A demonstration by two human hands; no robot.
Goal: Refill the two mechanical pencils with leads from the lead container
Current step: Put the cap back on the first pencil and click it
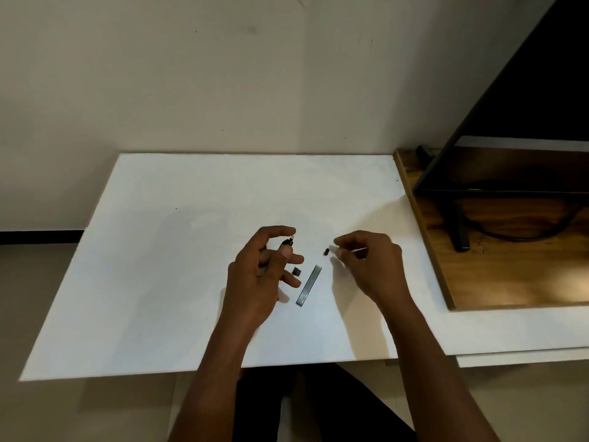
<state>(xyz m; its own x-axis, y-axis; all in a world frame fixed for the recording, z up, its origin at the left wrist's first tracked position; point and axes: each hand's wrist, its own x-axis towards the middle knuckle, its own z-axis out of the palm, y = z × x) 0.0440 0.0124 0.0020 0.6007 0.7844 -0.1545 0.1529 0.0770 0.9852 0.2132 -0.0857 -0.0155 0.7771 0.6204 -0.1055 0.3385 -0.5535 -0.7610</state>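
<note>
My left hand (264, 269) is raised a little above the white board and grips a black mechanical pencil (287, 242), whose pale end points up and to the right. My right hand (366, 263) hovers to the right with thumb and forefinger pinched together; I cannot make out anything between them. A small black cap (325, 252) lies on the board just left of those fingertips. The slim grey lead container (308, 286) lies flat between my hands, with its small black lid (297, 271) beside it. I see only one pencil.
The white board (159, 250) covers the desk up to the wall. On the right a wooden surface (510, 282) carries a dark monitor (526, 106), its stand and a cable. The board's front edge is close to my body.
</note>
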